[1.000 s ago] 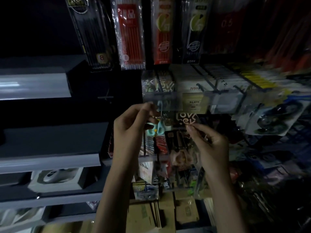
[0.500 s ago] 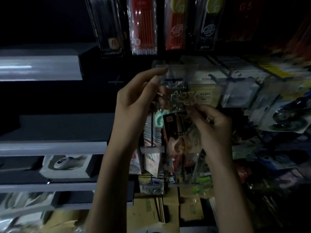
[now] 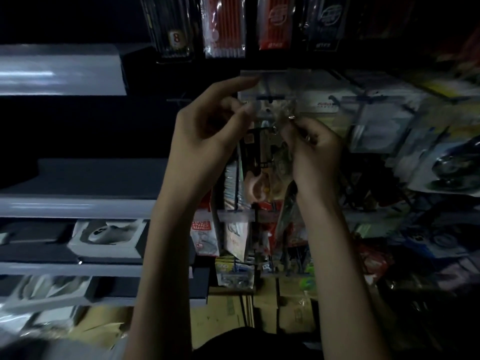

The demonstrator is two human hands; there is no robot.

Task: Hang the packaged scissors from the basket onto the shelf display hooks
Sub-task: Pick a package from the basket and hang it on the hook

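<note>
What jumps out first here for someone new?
Two hands are raised mid-frame: the right hand pinches the packaged scissors, peach handles hanging between the wrists, while the left hand holds the clear tag flap just above. Red pen packs hang along the top row.

Legible only: digit "8" on pale label [image 3: 176, 37] of dark hanging pack [image 3: 170, 19], top row. Logos and print on neighbouring red packs [image 3: 224, 27] too blurred to read.

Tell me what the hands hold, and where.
The left hand and right hand both pinch the scissors pack at its upper part, above the handles.
</note>
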